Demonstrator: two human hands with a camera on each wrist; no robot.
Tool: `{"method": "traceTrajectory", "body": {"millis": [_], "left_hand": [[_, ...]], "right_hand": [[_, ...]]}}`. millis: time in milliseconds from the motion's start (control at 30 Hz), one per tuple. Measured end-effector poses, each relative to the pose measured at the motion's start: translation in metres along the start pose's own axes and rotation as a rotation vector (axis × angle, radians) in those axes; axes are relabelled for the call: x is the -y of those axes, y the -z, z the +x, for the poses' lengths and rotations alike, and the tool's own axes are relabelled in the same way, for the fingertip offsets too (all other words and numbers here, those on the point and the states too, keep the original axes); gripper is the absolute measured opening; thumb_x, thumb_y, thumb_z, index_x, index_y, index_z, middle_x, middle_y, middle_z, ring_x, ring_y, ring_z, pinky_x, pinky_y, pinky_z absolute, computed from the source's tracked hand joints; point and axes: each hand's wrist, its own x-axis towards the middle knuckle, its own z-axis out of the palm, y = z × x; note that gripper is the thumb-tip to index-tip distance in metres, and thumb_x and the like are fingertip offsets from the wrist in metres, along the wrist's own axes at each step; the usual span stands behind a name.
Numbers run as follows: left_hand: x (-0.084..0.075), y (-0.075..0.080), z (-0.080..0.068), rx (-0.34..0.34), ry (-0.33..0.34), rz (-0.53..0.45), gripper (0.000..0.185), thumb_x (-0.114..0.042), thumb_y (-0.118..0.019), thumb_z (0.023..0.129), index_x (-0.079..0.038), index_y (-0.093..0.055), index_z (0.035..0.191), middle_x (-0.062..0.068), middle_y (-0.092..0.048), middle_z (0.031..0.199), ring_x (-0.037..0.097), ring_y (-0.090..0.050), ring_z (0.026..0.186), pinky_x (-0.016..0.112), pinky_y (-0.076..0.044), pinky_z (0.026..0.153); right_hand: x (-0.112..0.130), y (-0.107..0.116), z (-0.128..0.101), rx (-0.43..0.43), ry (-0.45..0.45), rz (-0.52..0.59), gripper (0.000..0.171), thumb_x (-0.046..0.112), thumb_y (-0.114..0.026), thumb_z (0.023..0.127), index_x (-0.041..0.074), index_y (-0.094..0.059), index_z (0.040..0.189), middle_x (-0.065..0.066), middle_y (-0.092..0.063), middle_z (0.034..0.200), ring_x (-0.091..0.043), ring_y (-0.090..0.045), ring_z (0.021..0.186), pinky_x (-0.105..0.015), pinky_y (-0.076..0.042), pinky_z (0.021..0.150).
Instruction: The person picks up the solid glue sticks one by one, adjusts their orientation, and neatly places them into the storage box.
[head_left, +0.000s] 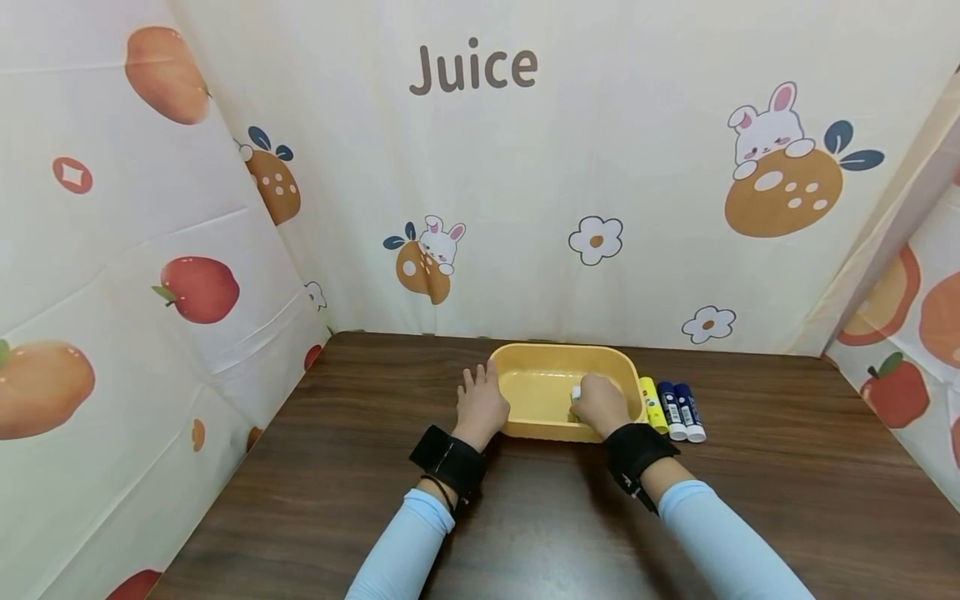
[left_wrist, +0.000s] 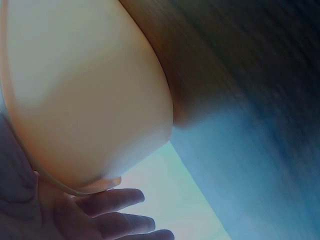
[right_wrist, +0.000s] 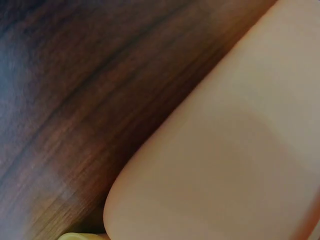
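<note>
A yellow rectangular tray (head_left: 540,431) stands near the back of the table. My left hand (head_left: 482,408) rests on its left end with fingers extended; in the left wrist view, those fingers (left_wrist: 112,201) reach past the tray's rim (left_wrist: 85,191). Inside the tray, toward its right end, my right hand (head_left: 602,406) grips a small stick with a white end (head_left: 576,392), most of it hidden by the fingers. The right wrist view shows only the tray's outer wall (right_wrist: 215,150), not that hand.
Just right of the tray lie a yellow glue stick (head_left: 652,404) and two dark blue glue sticks with white caps (head_left: 672,410) (head_left: 689,412), side by side. A printed curtain (head_left: 510,167) hangs behind the dark wooden table (head_left: 360,417) and along both sides.
</note>
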Motion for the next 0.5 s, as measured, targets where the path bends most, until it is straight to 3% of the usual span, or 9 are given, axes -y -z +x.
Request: {"method": "traceTrajectory", "body": {"millis": [167,333,500], "left_hand": [[0.000,-0.001,0.000,-0.001,-0.002,-0.007,0.063,-0.008,-0.044,0.092,-0.008,-0.020,0.150,0.018,-0.026,0.153,0.039,-0.014,0.143,0.053,-0.020,0.113],[0.002,-0.004,0.001,-0.020,-0.030,0.012,0.063,-0.007,-0.043,0.091,-0.007,-0.020,0.150,0.020,-0.028,0.152,0.041,-0.017,0.142,0.054,-0.023,0.112],[0.003,-0.004,0.003,-0.025,-0.031,0.011,0.063,-0.008,-0.043,0.091,-0.007,-0.020,0.150,0.020,-0.028,0.151,0.041,-0.017,0.142,0.054,-0.023,0.112]], "right_hand": [[-0.001,-0.001,0.000,0.005,0.000,0.001,0.016,0.010,-0.072,0.073,0.003,-0.058,0.069,-0.005,-0.050,0.065,-0.019,-0.046,0.059,-0.027,-0.035,0.053],[-0.002,0.004,-0.002,-0.003,-0.007,-0.014,0.023,0.018,-0.067,0.080,0.007,-0.053,0.065,-0.003,-0.046,0.062,-0.018,-0.045,0.056,-0.026,-0.033,0.049],[-0.009,0.018,0.000,-0.089,-0.012,-0.058,0.038,0.025,-0.059,0.086,0.013,-0.040,0.054,0.002,-0.033,0.053,-0.015,-0.039,0.048,-0.027,-0.028,0.045]]}}
